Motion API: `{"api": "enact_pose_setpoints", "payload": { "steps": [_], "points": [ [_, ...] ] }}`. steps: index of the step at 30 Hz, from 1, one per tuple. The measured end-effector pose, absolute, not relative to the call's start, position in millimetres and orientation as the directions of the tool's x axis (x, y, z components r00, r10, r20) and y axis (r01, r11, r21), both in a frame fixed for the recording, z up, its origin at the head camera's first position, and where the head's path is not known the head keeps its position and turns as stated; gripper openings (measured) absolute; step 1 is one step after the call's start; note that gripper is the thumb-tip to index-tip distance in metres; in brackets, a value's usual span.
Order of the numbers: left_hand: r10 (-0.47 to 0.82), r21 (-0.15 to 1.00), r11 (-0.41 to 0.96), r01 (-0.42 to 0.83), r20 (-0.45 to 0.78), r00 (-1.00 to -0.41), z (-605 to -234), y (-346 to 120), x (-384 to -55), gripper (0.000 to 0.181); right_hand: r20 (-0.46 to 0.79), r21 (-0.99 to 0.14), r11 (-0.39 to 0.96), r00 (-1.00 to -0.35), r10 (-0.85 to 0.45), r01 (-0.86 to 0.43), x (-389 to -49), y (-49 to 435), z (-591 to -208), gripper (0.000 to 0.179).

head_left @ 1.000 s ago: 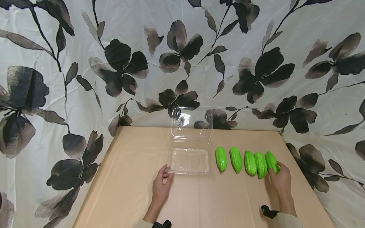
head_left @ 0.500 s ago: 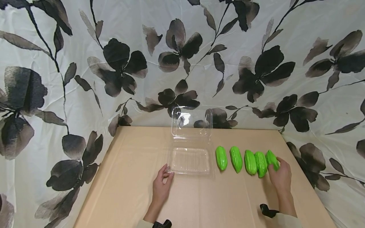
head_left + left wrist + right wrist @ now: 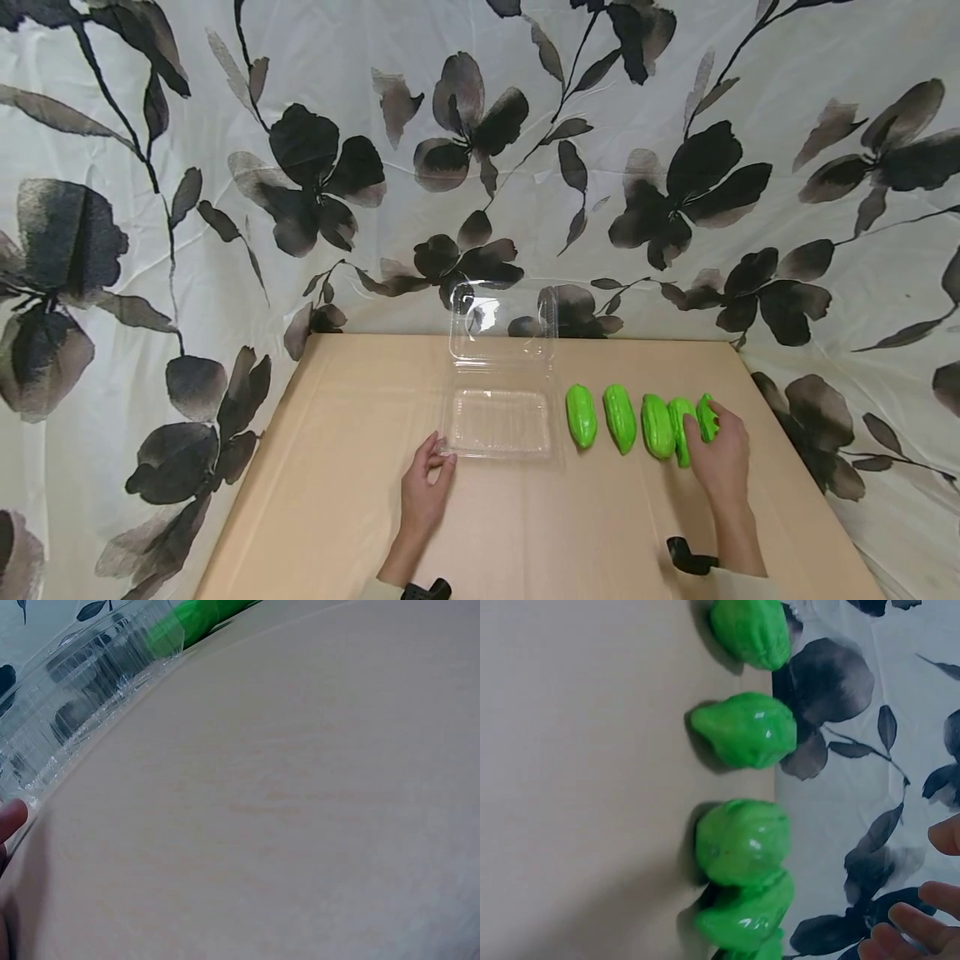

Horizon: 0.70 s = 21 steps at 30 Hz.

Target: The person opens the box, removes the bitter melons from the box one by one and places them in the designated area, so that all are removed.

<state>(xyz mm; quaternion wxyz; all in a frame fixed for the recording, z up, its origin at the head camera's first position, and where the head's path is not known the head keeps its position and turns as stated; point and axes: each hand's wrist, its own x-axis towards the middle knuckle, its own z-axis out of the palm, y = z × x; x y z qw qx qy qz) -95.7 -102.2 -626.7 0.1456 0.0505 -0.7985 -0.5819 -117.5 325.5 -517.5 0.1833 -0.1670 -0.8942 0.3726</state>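
Observation:
My left hand (image 3: 426, 492) pinches the near left corner of a clear plastic clamshell box (image 3: 501, 457), which lies with its lid up at the back. To its right stands a row of several glossy green, ribbed, pointed vegetables; the leftmost vegetable (image 3: 581, 415) is nearest the box. My right hand (image 3: 723, 458) is over the right end of the row, thumb and fingers apart. They partly cover the rightmost vegetable (image 3: 705, 417) in the head view. In the right wrist view the fingertips (image 3: 915, 926) stand spread with nothing between them, off to the side of the vegetables (image 3: 742, 841).
The row rests on a light tan table (image 3: 337, 417), whose back edge meets a hanging white cloth (image 3: 570, 33) with dark printed flowers. The same cloth falls along both sides. A black wrist strap piece (image 3: 690, 557) shows at the right sleeve.
My right hand has moved a little left and away from me, from around the rightmost vegetable to over the two rightmost ones. The left hand and the box have not moved.

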Motion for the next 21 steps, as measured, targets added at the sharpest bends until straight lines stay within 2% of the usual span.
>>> {"api": "enact_pose_setpoints", "payload": {
  "steps": [15,21],
  "points": [
    [-0.266,0.955,0.262,0.136,0.207,-0.942,-630.7,-107.2,-99.0,0.050,0.266,-0.741,0.669,-0.890,0.370,0.057,-119.7,283.7,-508.6,0.047],
    [-0.263,0.975,0.198,0.095,0.147,-0.953,-628.3,-111.7,-99.8,0.049,0.311,-0.739,0.673,-0.880,0.359,0.014,-121.5,271.0,-512.0,0.044]
  ]
}}
